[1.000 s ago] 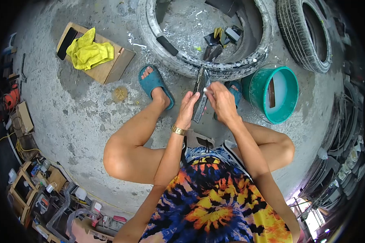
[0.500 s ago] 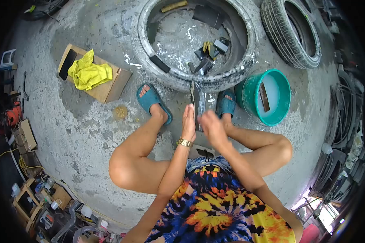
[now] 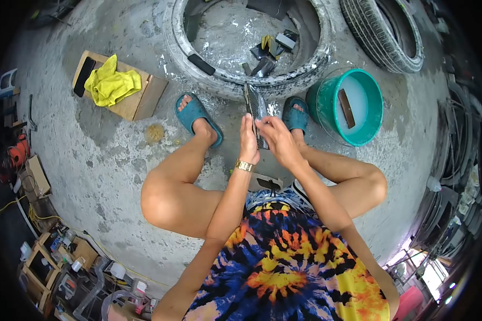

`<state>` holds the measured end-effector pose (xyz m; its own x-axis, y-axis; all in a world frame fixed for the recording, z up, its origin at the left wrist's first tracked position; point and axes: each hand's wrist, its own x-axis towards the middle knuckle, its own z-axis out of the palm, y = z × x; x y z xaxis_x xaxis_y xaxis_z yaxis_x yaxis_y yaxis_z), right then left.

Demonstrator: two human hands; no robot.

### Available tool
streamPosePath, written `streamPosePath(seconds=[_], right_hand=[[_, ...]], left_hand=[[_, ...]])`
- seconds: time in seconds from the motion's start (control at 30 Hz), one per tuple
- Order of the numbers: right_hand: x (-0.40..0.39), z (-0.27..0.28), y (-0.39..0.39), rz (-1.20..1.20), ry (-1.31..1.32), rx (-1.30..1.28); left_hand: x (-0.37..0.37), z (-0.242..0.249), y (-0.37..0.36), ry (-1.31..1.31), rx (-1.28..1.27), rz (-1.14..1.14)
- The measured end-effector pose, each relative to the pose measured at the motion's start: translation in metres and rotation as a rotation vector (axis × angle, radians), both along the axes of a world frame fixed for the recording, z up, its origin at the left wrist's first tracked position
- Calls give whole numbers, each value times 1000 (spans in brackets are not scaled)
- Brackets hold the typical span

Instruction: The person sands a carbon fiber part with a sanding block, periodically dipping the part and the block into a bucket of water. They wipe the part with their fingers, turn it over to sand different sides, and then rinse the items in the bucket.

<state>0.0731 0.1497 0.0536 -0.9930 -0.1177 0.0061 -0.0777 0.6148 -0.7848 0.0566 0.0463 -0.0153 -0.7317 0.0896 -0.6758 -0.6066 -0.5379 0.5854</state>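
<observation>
A long, dark, glossy piece [image 3: 257, 101] stands on edge between my feet, its far end at the rim of the large whitish tire [image 3: 179, 59]. My left hand [image 3: 248, 140] lies along the left side of this piece, its fingers together and pressed on it. On the right side, the bent fingertips of my right hand [image 3: 276, 136] touch the same piece; whether they hold something small cannot be made out. Inside the tire lie dark scraps and small blocks [image 3: 285, 41]. A black block [image 3: 201, 64] rests on its rim.
A teal bucket [image 3: 334, 109] of cloudy liquid, with a brown strip [image 3: 346, 108] in it, stands at the right. Another tire [image 3: 377, 35] is at the upper right. At the left, a yellow cloth [image 3: 112, 85] lies on a wooden box [image 3: 144, 99]. Tools and wood line the lower left.
My right hand has come to the dark piece, its fingers now touching the right side. The view has shifted, so the tire and bucket appear higher. My left hand remains on the piece.
</observation>
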Motion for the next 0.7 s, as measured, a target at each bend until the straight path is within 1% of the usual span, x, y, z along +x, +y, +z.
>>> streamPosePath(seconds=[0.03,0.07,0.13,0.17,0.2,0.3,0.33,0.4,0.43,0.47,0.5,0.53,0.57,0.7], right_hand=[[-10,-7,2,-31,3,16],[-9,-8,2,-31,15,16],[-10,-4,-1,4,16,139],[-7,-1,-3,30,-29,197],[-5,4,-3,23,-8,201],[-2,13,0,204,-31,236],[-5,13,6,193,-20,236],[-15,16,21,103,86,155],[-27,13,34,-23,97,104],[-41,-3,47,-173,107,68],[-58,-5,62,-216,157,133],[-74,-10,75,-227,189,146],[-84,-11,85,-221,119,195],[-94,-28,100,-227,17,211]], left_hand=[[0,1,-3,29,61,-43],[2,4,-4,41,61,-43],[0,8,-6,37,-123,-121],[0,9,-7,28,-142,-143],[-2,12,-7,50,-139,-147],[-6,17,-10,4,-98,-151],[-7,16,-10,16,-100,-160],[-8,9,-7,21,-94,-96],[-12,10,-6,41,-54,-69],[-13,12,-6,44,-54,-71],[-15,23,-7,36,-50,-89],[-17,29,-6,26,-46,-113],[-16,24,-2,75,-63,-68],[-16,17,-9,148,-125,-114]])
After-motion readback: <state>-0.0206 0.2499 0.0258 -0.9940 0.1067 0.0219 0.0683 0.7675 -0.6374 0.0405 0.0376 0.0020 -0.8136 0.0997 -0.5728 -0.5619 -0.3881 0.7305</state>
